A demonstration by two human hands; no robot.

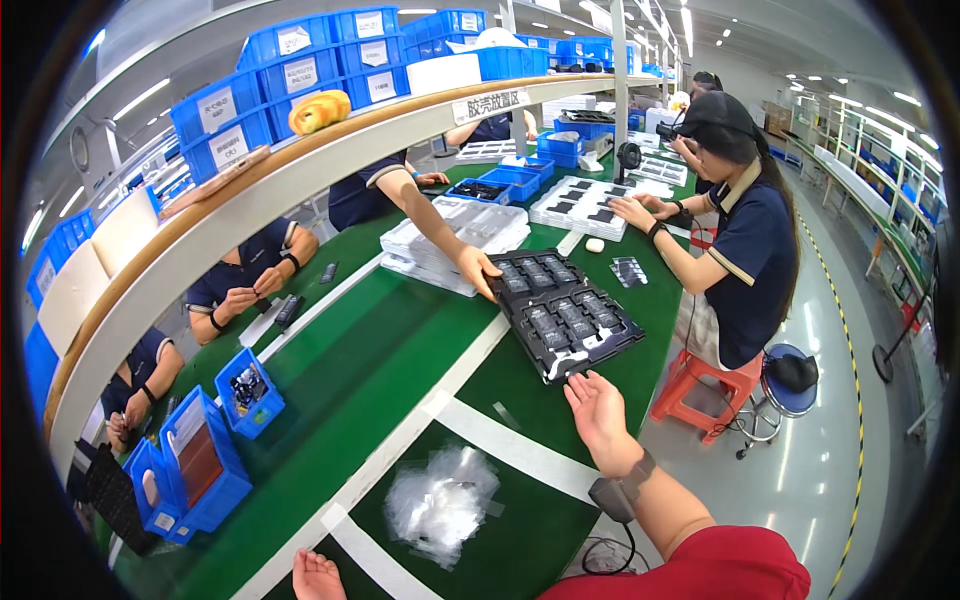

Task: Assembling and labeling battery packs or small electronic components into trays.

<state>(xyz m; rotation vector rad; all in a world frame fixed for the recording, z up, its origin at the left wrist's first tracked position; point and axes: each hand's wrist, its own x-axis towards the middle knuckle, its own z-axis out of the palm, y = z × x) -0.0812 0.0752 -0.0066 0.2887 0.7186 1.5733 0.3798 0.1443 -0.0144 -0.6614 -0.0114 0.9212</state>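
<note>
Big bright room w/ ceiling lights, grey floor (790, 470), yellow-and-black line along the R side. Long green table (330, 370), crossed by white tape strips, runs from lower L toward the far end. Raised shelf (330, 145) arcs over its L side, blue bins (215, 110) stacked on top. Co-worker in navy (755, 260) sits at the R edge on a red stool (705, 392); others are across & further off.

Black tray (600, 350) is at the table's R half, roughly mid-pic, w/ dark rectangular pcs in its pockets. Long axis goes diag., far L to near R; near end points at the wearer. Can't tell if it's resting or lifted. Stacked clear trays (455, 235) stand just beyond, to the L.

Loose heap of clear film (440, 505) lies nearer, between tape strips.

R hand (600, 410): open, palm up, fingertips right by the tray's near edge; contact unclear. Co-worker's hand (477, 270) grips the far L corner. L hand (316, 578): at lower edge, partly cut off, fingers bent; can't tell how far closed. Grey strap (635, 478) on R wrist.
</note>
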